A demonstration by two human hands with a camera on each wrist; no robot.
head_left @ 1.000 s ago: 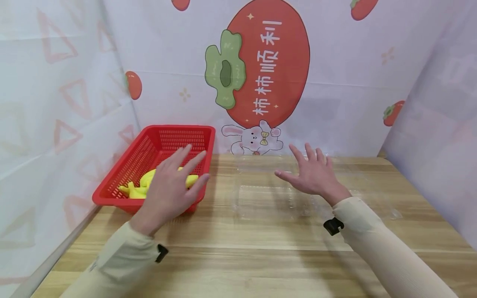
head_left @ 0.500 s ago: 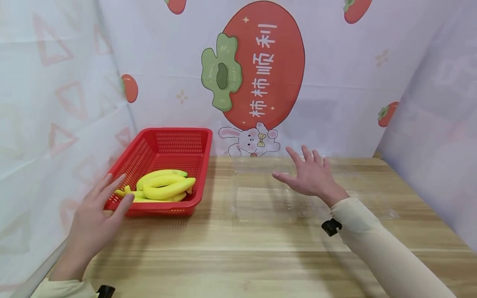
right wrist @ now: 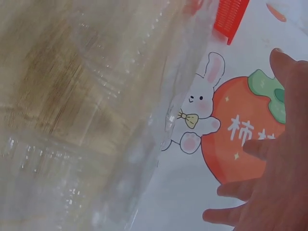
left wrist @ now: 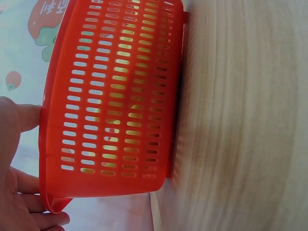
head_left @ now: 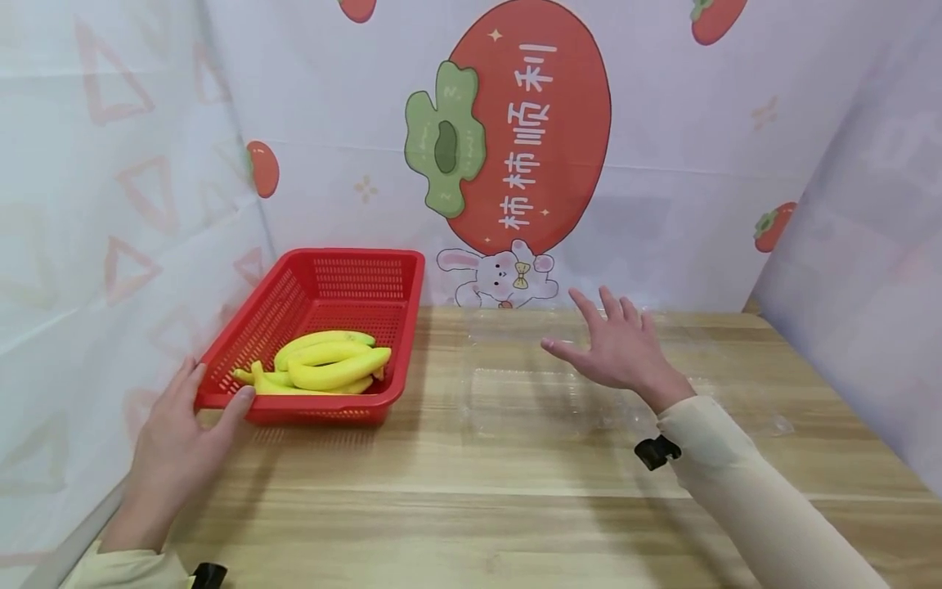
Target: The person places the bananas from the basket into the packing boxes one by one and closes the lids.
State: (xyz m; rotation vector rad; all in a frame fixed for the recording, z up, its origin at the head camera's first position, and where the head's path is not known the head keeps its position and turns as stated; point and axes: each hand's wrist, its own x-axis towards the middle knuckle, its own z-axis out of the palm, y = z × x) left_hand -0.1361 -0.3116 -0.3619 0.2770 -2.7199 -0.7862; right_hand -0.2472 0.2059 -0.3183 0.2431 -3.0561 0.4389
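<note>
My left hand (head_left: pixel 177 442) is at the near left corner of a red plastic basket (head_left: pixel 397 384), thumb on the front rim and fingers round the left side. In the left wrist view, the thumb and fingers hold the lip of the basket (left wrist: pixel 106 183) at its corner. Several yellow bananas (head_left: pixel 338 374) lie in the basket's near end. My right hand (head_left: pixel 621 348), fingers spread and holding nothing, hovers over clear plastic clamshell boxes (head_left: pixel 522 401). In the right wrist view, the right hand (right wrist: pixel 269 173) is beside the clear plastic (right wrist: pixel 110 110).
The wooden table (head_left: pixel 441 523) runs up to a white backdrop (head_left: pixel 677 237) printed with a big persimmon and a rabbit. Cloth walls (head_left: pixel 132 229) close in the left and right sides, the left one near the basket and left hand.
My left hand has moved from over the bananas leftward and down, and now holds the basket's near left corner. The right hand has stayed in place.
</note>
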